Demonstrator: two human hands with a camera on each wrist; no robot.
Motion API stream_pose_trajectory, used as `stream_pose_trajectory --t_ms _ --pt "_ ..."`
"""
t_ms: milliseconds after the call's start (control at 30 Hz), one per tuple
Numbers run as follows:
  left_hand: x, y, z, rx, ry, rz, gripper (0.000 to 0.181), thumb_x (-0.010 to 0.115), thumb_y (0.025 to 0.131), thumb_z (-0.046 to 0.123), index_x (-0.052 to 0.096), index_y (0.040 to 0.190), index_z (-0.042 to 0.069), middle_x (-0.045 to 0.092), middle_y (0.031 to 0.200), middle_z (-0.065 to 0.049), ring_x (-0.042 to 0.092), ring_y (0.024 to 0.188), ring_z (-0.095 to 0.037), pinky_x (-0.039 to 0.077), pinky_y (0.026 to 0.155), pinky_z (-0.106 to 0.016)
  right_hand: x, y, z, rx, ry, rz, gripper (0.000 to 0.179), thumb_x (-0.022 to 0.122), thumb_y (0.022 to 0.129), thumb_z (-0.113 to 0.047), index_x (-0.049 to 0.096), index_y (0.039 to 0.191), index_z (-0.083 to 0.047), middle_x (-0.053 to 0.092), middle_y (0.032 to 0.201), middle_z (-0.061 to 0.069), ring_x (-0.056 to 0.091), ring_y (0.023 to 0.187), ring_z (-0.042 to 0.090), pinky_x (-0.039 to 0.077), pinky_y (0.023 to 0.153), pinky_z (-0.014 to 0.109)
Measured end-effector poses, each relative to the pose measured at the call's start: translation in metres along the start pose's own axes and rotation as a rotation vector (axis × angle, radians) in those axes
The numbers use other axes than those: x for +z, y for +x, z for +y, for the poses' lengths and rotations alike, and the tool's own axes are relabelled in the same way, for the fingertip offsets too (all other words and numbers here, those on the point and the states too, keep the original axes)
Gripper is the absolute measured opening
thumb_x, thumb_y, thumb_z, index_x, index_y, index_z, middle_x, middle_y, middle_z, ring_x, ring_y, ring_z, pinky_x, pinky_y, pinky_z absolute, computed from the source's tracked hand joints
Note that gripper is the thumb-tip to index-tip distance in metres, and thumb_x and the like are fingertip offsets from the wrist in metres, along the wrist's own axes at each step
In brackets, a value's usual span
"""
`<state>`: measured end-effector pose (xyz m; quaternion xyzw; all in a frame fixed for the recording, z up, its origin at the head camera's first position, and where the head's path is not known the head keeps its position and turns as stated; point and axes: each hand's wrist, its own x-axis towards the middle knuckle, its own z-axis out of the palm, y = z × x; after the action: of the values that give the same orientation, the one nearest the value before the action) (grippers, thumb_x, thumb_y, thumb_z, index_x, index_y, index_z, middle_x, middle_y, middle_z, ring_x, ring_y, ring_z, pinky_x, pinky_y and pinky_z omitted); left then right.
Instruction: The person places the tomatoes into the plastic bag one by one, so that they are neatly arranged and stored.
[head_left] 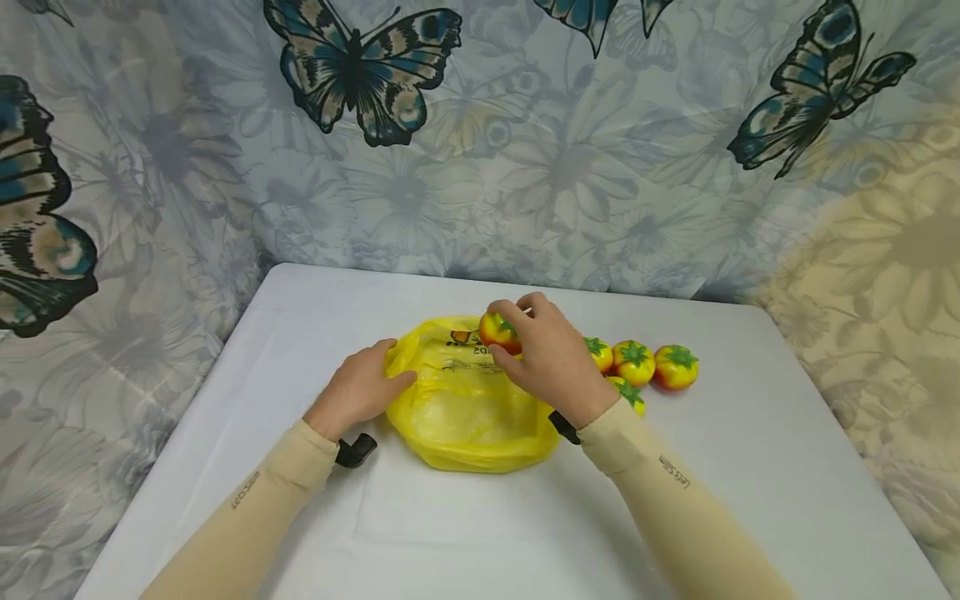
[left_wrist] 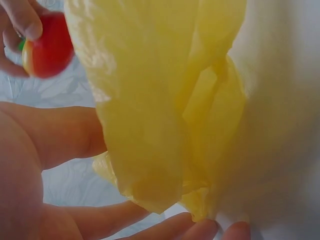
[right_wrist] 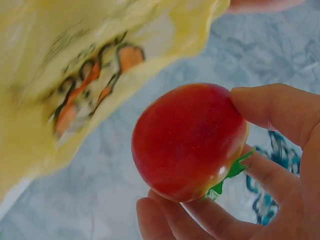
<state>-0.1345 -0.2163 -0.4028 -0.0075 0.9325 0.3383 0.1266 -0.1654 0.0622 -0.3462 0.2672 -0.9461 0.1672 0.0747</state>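
A yellow plastic bag (head_left: 472, 425) with dark and orange print lies on the white table, its mouth spread. My left hand (head_left: 362, 387) holds the bag's left rim between thumb and fingers; in the left wrist view the thin film (left_wrist: 140, 115) hangs between them. My right hand (head_left: 551, 354) grips a red and yellow tomato-like fruit (head_left: 497, 333) over the bag's far edge. In the right wrist view, thumb and fingers hold the fruit (right_wrist: 187, 140) by its sides, its green leafy cap turned toward the palm.
Several more such fruits (head_left: 676, 367) sit grouped to the right of the bag, partly hidden by my right hand and wrist. The white table (head_left: 420, 542) backs onto a wall (head_left: 487, 208) covered with a butterfly and flower pattern.
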Motion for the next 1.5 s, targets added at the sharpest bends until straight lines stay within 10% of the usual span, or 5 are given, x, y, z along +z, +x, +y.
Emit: stream_pose_trajectory --t_ms 633,1500 --pt "-0.001 0.0 0.001 -0.007 -0.016 0.008 0.074 0.063 0.107 0.036 0.037 0.165 -0.001 0.052 0.162 -0.025 0.056 0.143 -0.042 0.045 0.121 -0.058 0.058 0.033 -0.033 0.011 0.022 -0.109 0.048 0.079 0.1 -0.034 0.063 0.144 -0.026 0.061 0.128 0.014 0.067 0.096 0.028 0.065 0.088 0.045" --pt "0.003 0.002 -0.001 0.006 0.002 0.029 0.073 0.061 0.107 0.033 0.036 0.165 -0.002 0.055 0.159 -0.025 0.06 0.137 -0.041 0.048 0.119 -0.058 0.086 0.037 -0.032 0.018 0.004 -0.142 0.048 0.08 0.099 -0.034 0.065 0.144 -0.025 0.06 0.119 0.011 0.06 0.093 0.024 0.064 0.08 0.04"
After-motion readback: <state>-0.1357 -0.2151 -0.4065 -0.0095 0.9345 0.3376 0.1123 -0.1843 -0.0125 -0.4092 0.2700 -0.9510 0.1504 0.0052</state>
